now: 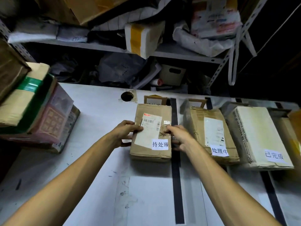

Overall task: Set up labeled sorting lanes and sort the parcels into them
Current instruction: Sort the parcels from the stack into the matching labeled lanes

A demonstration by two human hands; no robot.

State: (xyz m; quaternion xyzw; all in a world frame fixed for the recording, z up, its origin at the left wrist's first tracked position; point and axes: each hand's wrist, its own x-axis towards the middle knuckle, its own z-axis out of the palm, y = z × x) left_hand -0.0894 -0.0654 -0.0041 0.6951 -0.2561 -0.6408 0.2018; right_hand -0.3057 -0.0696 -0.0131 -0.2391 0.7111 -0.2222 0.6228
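Note:
A brown cardboard parcel with a shipping label and a white tag in Chinese lies in the leftmost lane of the white table. My left hand grips its left side and my right hand grips its right side. To the right, past a black tape strip, a second brown parcel with its own white tag lies flat. Further right a cream box carries a third tag. Small card signs stand behind the lanes.
A stack of parcels sits at the table's left. Metal shelving behind holds bags and boxes. Another black tape strip marks a lane on the right. A cable hole is near the table's back edge.

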